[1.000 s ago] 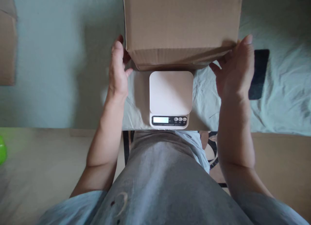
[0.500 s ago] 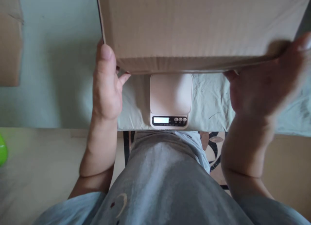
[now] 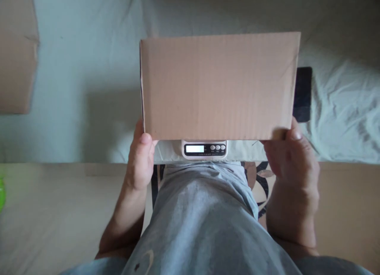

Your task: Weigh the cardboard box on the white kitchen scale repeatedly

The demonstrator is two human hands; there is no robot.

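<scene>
A brown cardboard box [image 3: 219,87] is held level between my two hands, over a white digital scale [image 3: 204,156]. My left hand [image 3: 141,158] grips the near left corner, thumb on the side edge and fingers tucked underneath. At the near right corner my right hand [image 3: 292,156] is closed the same way, its fingertips partly hidden below the box. Only the scale's front strip shows, with its lit display and buttons; the box covers its platform. Whether the box touches the platform, I cannot tell.
A black flat object [image 3: 303,95], like a phone, lies partly behind the box's right side. Cardboard [image 3: 16,53] lies at the far left on the pale green cloth [image 3: 65,69]. Something bright green [image 3: 1,194] shows at the left edge, below the table.
The box has gone down, away from my head, and now covers the scale's platform. Both hands moved down with it and keep their hold. The black object has come into view.
</scene>
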